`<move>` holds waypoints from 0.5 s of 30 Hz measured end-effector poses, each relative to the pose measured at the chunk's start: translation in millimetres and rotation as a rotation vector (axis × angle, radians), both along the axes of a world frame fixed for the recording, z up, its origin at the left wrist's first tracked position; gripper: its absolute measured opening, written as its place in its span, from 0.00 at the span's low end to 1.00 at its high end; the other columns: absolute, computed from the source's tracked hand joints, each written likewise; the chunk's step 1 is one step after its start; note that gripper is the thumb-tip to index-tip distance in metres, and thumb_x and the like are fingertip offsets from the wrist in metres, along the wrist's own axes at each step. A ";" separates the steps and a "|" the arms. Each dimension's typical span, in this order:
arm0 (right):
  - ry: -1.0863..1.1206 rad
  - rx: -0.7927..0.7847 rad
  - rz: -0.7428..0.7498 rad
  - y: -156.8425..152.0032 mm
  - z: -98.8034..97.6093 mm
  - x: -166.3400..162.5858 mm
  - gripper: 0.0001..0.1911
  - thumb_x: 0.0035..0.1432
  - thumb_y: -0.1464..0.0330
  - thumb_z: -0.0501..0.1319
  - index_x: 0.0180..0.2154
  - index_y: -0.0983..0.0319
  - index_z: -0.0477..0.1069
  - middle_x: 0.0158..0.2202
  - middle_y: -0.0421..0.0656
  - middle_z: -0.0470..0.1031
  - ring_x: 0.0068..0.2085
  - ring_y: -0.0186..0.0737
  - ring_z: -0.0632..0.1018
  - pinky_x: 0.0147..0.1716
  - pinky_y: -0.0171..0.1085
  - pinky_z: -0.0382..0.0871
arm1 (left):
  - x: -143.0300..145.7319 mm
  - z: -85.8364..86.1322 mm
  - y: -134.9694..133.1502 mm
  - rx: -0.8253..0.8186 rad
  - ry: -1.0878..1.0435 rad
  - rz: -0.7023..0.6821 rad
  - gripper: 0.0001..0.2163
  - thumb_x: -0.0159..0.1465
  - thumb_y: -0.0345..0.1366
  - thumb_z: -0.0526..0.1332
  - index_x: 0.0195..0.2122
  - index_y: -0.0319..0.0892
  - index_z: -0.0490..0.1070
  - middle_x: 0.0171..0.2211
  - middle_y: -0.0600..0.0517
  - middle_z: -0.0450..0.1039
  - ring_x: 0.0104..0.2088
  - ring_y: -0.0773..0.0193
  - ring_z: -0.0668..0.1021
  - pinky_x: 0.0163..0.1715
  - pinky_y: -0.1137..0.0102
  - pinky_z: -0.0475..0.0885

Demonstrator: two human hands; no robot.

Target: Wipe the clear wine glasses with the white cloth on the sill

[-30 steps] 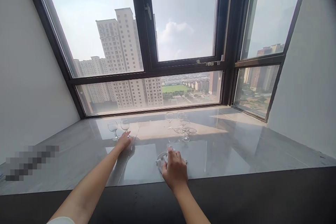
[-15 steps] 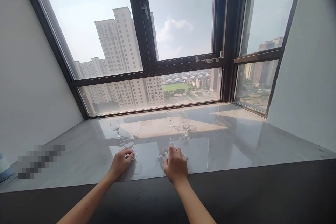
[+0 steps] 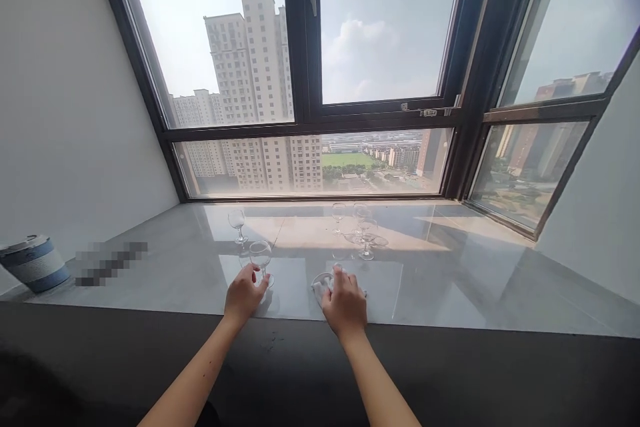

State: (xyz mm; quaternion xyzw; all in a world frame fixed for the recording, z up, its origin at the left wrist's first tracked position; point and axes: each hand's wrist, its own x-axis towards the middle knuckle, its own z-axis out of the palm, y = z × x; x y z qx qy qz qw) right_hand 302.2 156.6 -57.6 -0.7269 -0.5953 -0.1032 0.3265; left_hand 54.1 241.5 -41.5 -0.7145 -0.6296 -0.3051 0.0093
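On the glossy window sill (image 3: pixel 320 310), a clear wine glass (image 3: pixel 261 255) stands upright near the front edge. The thumb and fingertips of my left hand (image 3: pixel 244 295) are closed about its stem, low down by the foot. To the right, my right hand (image 3: pixel 346 303) presses on a crumpled whitish cloth (image 3: pixel 320 285), fingers curled over it; part of the cloth is hidden under the palm. Behind the left hand another wine glass (image 3: pixel 237 225) stands upright. Several more stand farther back, including a wine glass (image 3: pixel 367 243) beyond my right hand.
A blue and white container (image 3: pixel 37 263) stands at the sill's left end, beside a pixelated patch. Dark-framed windows (image 3: pixel 310 130) rise behind the sill, with white walls (image 3: pixel 90 113) on both sides. The front face (image 3: pixel 500 373) drops away dark below the edge.
The view has turned, bringing more of the blue and white container in. My left hand's fingers have shifted from the glass's foot up around its stem. The right hand stays on the cloth.
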 end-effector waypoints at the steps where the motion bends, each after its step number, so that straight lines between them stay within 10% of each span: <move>1: -0.003 -0.002 -0.004 -0.2 -0.4 0.0 0.24 0.58 0.72 0.56 0.57 0.61 0.61 0.47 0.48 0.73 0.50 0.47 0.70 0.42 0.40 0.65 | 2.1 1.3 -1.6 -0.027 0.033 0.005 0.13 0.64 0.46 0.56 0.44 0.45 0.69 0.30 0.53 0.74 0.34 0.59 0.77 0.33 0.70 0.64; 15: -0.045 0.013 -0.021 -0.2 -5.1 -0.8 0.23 0.60 0.72 0.54 0.57 0.60 0.61 0.47 0.49 0.73 0.50 0.47 0.72 0.42 0.40 0.66 | 3.6 2.7 -5.2 -0.163 0.075 -0.056 0.10 0.65 0.42 0.54 0.35 0.45 0.71 0.29 0.50 0.77 0.33 0.57 0.79 0.31 0.70 0.61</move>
